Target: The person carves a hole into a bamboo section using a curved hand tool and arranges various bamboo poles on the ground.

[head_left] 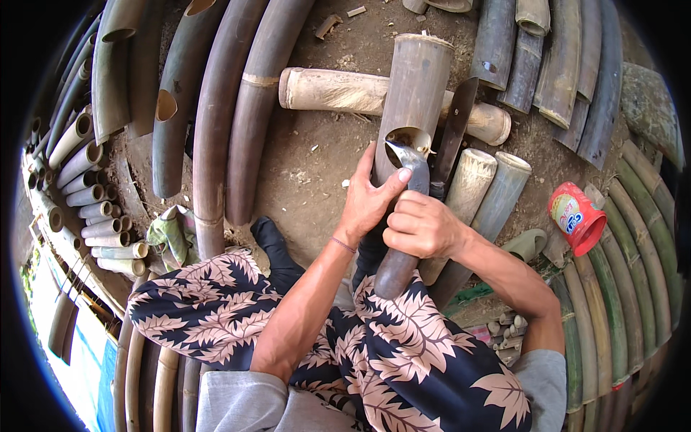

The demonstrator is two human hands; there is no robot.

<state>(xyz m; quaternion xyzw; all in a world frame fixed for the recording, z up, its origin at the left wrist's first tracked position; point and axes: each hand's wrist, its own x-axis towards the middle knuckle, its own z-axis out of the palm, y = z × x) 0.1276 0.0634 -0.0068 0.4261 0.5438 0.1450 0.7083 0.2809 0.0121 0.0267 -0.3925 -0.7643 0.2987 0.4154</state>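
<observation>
A thick brown bamboo tube (416, 86) points away from me, with a notch-like opening cut in its upper side. My left hand (368, 193) wraps the tube's left side just below that opening, its thumb pressed against the knife. The carving knife (396, 268) has a pointed metal blade and a long dark handle. Around the handle my right hand (421, 223) is closed in a fist, and the blade tip sits at the opening's edge. Under the tube lies a pale bamboo log (331, 89), set crosswise on the dirt. The tube's near end is hidden by my hands.
Long dark bamboo poles (219, 108) lie at the left, beside stacked short tubes (108, 227). More split bamboo (568, 65) lies far right. Close on the right are two short tubes (471, 176), a red container (578, 216), a green clog (527, 245) and green poles (608, 309).
</observation>
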